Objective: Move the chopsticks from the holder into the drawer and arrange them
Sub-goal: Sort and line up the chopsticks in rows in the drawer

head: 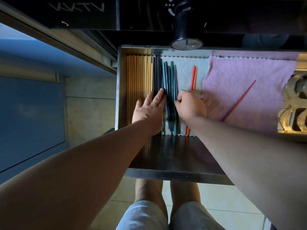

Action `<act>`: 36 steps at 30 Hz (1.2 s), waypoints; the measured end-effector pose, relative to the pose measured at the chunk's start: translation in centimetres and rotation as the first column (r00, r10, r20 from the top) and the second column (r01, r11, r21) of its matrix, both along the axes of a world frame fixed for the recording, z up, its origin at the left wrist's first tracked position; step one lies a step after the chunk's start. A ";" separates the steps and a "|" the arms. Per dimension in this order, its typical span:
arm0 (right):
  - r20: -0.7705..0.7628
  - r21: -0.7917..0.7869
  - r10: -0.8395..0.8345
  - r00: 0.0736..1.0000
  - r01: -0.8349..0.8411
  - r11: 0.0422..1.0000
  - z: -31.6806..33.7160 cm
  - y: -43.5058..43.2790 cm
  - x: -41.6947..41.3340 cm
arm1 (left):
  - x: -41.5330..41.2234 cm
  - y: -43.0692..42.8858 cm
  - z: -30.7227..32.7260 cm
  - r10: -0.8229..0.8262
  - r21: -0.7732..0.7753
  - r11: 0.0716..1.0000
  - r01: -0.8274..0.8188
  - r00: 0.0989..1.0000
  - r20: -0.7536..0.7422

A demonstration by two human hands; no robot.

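Chopsticks [166,77] lie lengthwise in the open drawer [118,88], sorted by colour. A wooden set [139,77] fills the left side in a tight row against the drawer wall. Next to it comes a dark set [157,72], then a looser teal bunch [172,75] with some sticks slightly askew. An orange pair [194,77] lies a little apart to the right of it. These coloured groups rest on a white cloth [186,68]. A single red stick [239,100] lies slanted on a pink cloth [240,77] further right, well apart from the others.

The left hand [149,108] lies flat with straight fingers, pressing on the dark set and the edge of the wooden set; a ring shows on one finger. The right hand [191,105] is curled, with thumb and fingertips pinching at the right side of the teal bunch; how many sticks it holds I cannot tell.

A black holder [186,25] sits on the dark counter [249,22] just beyond the drawer's back edge.
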State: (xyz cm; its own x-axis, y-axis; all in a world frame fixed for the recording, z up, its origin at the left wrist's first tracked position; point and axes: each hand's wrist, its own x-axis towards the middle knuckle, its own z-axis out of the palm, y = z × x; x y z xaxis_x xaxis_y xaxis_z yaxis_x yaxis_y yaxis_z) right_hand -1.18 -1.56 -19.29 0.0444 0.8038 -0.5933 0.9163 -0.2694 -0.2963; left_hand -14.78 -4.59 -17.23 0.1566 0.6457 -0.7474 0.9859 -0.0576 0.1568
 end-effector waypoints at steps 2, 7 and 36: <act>0.010 -0.006 0.017 1.000 -0.017 1.000 0.0 0.1 0.1 | -0.1 0.1 0.0 0.011 -0.008 1.000 -0.010 1.000 0.013; 0.016 0.004 -0.004 1.000 0.004 1.000 0.2 0.1 -0.1 | -0.1 0.1 0.0 0.027 -0.030 0.999 -0.026 0.999 0.025; 0.073 0.099 -0.020 0.997 0.013 0.995 0.2 0.8 -1.8 | -0.6 0.0 -0.2 0.034 -0.046 0.998 -0.031 0.997 0.065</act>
State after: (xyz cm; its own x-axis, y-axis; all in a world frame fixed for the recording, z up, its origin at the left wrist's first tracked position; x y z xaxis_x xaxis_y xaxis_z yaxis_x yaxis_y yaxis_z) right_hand -2.99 -0.77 -19.08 0.0991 0.8569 -0.5059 0.9323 -0.2577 -0.2539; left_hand -15.40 -4.55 -17.43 0.1860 0.6174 -0.7644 0.9746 -0.0174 0.2231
